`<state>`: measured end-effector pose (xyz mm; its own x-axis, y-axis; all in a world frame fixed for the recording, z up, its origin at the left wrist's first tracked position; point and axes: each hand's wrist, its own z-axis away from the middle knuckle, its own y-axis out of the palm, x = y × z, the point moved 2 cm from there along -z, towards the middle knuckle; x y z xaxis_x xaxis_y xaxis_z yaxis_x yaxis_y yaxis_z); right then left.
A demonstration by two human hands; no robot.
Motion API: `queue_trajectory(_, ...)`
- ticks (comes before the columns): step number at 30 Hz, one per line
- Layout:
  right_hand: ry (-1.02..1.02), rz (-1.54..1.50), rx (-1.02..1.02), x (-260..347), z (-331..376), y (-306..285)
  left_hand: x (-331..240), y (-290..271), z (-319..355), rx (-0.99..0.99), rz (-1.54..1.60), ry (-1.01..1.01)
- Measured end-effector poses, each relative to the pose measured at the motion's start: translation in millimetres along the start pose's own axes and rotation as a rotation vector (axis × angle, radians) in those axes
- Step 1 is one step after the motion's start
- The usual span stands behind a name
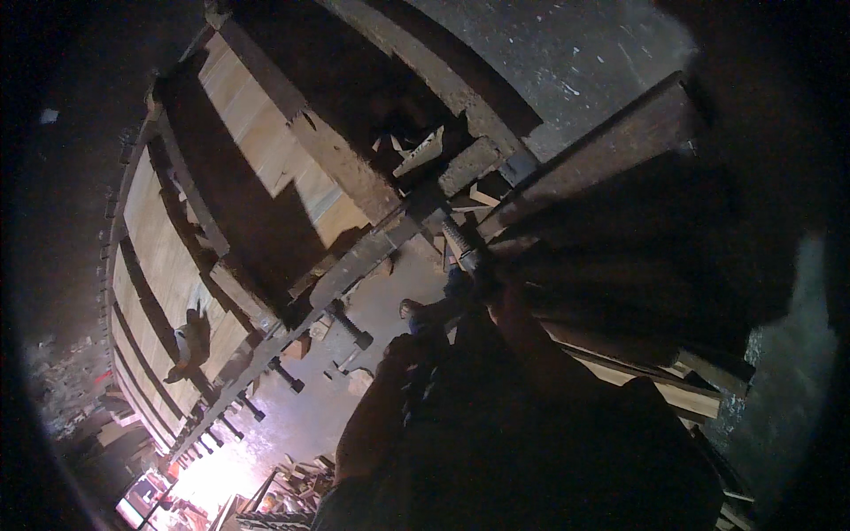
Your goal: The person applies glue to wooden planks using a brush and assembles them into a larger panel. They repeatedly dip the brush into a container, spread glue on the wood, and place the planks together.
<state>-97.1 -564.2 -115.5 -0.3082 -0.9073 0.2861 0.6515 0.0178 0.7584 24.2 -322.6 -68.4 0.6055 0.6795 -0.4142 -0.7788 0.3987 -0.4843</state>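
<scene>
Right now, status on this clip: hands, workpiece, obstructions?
Left hand hanging free, grip unclear. Right hand at the threaded rod, closure unclear. Dark timber beam crowds the right.

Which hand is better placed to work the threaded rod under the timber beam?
Right, probably. The right hand sits at the lower end of the threaded rod; the left hand is lower, apart from it. Grip too dark to tell.

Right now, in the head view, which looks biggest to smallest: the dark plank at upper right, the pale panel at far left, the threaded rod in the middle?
1. Dark plank: largest, though nearness to the camera may inflate it.
2. Pale panel: long but narrower, and farther off.
3. Threaded rod: plainly smallest.
</scene>
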Motion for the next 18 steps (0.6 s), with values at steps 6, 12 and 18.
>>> queue_trajectory(6,-0.01,0.068,-0.011,21,16,61,-2,-1,10,0.003,0.016,-0.058)
queue_trajectory(12,0.076,-0.067,-0.026,13,0,16,0,0,7,0.02,0.036,-0.066)
queue_trajectory(18,0.041,0.122,-0.086,9,14,6,11,15,6,0.018,0.095,-0.049)
